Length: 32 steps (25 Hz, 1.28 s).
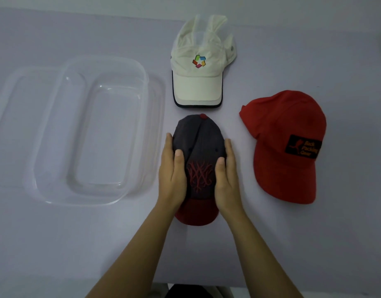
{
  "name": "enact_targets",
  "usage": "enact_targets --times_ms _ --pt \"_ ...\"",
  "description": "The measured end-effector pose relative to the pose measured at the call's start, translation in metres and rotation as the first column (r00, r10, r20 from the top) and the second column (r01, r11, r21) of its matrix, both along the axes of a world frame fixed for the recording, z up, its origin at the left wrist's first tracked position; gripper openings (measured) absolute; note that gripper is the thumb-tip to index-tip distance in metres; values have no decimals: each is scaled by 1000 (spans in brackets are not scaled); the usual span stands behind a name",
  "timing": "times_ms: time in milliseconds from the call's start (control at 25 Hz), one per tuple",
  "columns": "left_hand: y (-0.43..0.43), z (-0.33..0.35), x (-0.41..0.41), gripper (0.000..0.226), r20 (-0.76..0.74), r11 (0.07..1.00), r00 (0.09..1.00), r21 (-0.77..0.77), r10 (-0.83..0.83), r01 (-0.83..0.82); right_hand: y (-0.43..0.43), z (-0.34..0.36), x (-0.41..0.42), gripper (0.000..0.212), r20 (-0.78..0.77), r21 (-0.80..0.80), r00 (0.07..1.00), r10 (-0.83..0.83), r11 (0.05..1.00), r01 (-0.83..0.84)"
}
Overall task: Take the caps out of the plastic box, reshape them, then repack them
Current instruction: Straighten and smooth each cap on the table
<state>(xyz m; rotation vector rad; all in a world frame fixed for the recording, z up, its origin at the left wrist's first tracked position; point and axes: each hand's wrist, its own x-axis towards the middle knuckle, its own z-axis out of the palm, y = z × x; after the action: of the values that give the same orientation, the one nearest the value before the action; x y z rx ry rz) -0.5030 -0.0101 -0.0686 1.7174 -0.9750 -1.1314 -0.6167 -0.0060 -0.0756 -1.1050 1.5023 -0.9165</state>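
Pale purple tabletop (56, 244), left hand (173, 171) and right hand (227, 171) flat-fingered, pressing both sides of dark grey cap (201, 147), white cap (198, 67) beyond the fingertips, red cap (286, 145) right of right hand, clear plastic box (50, 136) left of left hand

The left hand (172, 171) and right hand (227, 173) hid the nine and three o'clock flanks of the dark cap (199, 145), and both forearms (129, 254) were cut off at the six o'clock edge. Towards three o'clock, lettering on the black patch (303, 148) of the red cap (286, 125) was too blurred to read, and a dark shape (185, 292) at six o'clock was cropped.
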Motion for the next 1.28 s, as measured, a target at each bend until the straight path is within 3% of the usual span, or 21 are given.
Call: enact_targets --times_ms 160,320,440,520,640,760,880,1000,1080,1160,1280 --pt "3 -5 7 50 34 998 998 5 58 -58 -1 -6 -7 54 -31 -5 999 -9 1000 9" --pt "12 -5 8 52 -5 1000 1000 -24 -4 4 4 -1 -7 56 -27 20 998 61 998 -61" --pt "34 -5 27 66 48 988 991 -89 -125 129 21 2 -31 77 -83 -13 986 147 989 -148" --pt "60 -12 38 82 194 915 915 -134 -353 381 44 1 -44 92 -159 35 928 336 942 -335" --pt "81 -25 43 105 370 749 706 -39 -604 662 66 -13 -44 105 -443 100 717 539 824 -558" --pt "79 -35 39 111 562 707 589 -12 -580 707 67 -27 -28 105 -632 47 657 412 866 -498" --pt "79 -47 34 91 703 735 549 -55 -452 675 68 -33 -18 84 -700 -66 674 237 918 -391" --pt "77 -44 27 94 557 758 660 -80 -504 647 67 -31 -12 86 -423 -64 844 331 918 -392" --pt "75 -38 25 91 407 762 726 -103 -554 639 65 -28 -12 85 -251 -62 887 387 908 -414" --pt "74 -39 27 87 406 737 715 -134 -569 662 65 -31 -13 82 -334 -65 856 395 896 -439" --pt "76 -46 36 93 514 673 628 -126 -584 729 71 -32 -21 86 -559 0 729 395 879 -477"
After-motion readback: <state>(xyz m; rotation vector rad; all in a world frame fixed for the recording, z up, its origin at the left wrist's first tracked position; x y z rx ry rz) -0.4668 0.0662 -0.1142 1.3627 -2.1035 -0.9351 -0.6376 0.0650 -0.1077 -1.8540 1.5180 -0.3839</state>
